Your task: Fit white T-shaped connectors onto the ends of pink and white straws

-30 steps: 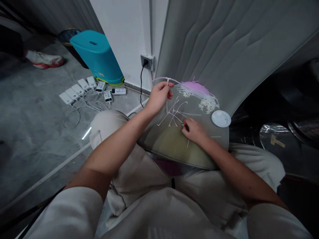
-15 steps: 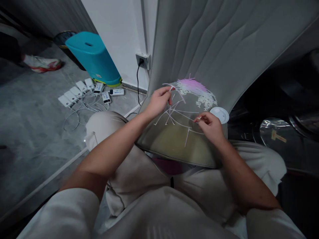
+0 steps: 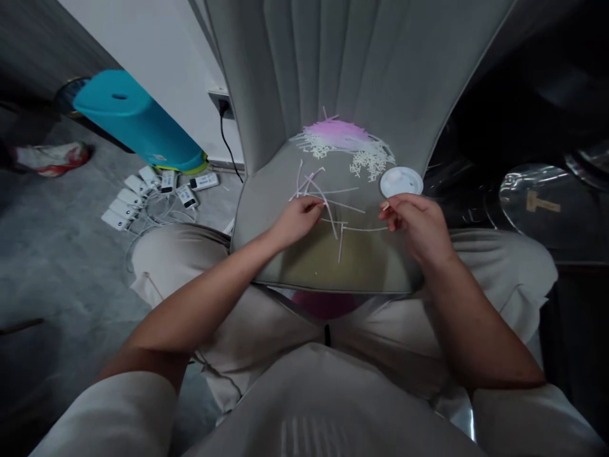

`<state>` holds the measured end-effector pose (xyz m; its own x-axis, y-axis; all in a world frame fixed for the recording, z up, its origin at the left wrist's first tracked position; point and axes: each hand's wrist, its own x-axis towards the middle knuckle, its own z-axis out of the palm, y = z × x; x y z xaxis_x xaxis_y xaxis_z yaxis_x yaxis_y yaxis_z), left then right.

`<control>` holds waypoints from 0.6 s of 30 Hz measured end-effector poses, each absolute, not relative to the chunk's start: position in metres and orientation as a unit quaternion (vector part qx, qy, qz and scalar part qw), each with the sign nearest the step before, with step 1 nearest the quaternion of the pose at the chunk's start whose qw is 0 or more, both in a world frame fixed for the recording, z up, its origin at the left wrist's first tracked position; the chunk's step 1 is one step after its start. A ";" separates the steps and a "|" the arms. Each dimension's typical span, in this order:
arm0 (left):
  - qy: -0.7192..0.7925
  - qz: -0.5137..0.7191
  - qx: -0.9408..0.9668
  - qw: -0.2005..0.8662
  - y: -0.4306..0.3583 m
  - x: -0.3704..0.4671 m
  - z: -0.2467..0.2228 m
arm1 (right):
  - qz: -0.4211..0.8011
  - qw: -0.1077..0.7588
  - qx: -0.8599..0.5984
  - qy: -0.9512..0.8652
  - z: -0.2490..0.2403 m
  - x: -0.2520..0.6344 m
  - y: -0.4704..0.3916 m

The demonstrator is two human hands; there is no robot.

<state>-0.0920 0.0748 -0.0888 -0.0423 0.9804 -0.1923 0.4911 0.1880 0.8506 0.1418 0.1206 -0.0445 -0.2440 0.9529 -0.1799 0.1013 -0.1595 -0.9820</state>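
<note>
My left hand (image 3: 301,219) is closed in a pinch on a thin pale stick (image 3: 332,219), low over the grey chair seat (image 3: 304,266). My right hand (image 3: 421,225), also closed, pinches a small whitish piece (image 3: 385,206) whose kind I cannot make out. Beyond its fingers is a round white dish (image 3: 402,183), with something white in it. Between my hands lie several loose sticks (image 3: 349,206), some with small end pieces. Farther back rests a pile of pink and white sticks (image 3: 337,132), with small white pieces (image 3: 373,164) heaped along its near side.
The chair backrest (image 3: 361,57) rises behind the pile. On the floor at left are white adapters with cables (image 3: 126,206) and a teal bin (image 3: 128,117). A plug sits in a wall socket (image 3: 221,105). Another person's shoe (image 3: 52,158) shows at far left.
The camera view has turned, shifting the scene. My left hand has come down nearer the seat's front, still with the stick. My right hand keeps its pinch, now in front of the dish.
</note>
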 end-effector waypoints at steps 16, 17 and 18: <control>0.655 0.051 0.754 0.018 0.063 -0.110 -0.055 | 0.641 0.302 -0.552 -0.439 -0.063 0.132 0.113; 0.621 0.046 0.782 0.021 0.063 -0.113 -0.056 | 0.647 0.296 -0.551 -0.435 -0.063 0.132 0.113; 0.581 0.038 0.813 0.031 0.062 -0.115 -0.058 | 0.654 0.291 -0.549 -0.431 -0.063 0.131 0.114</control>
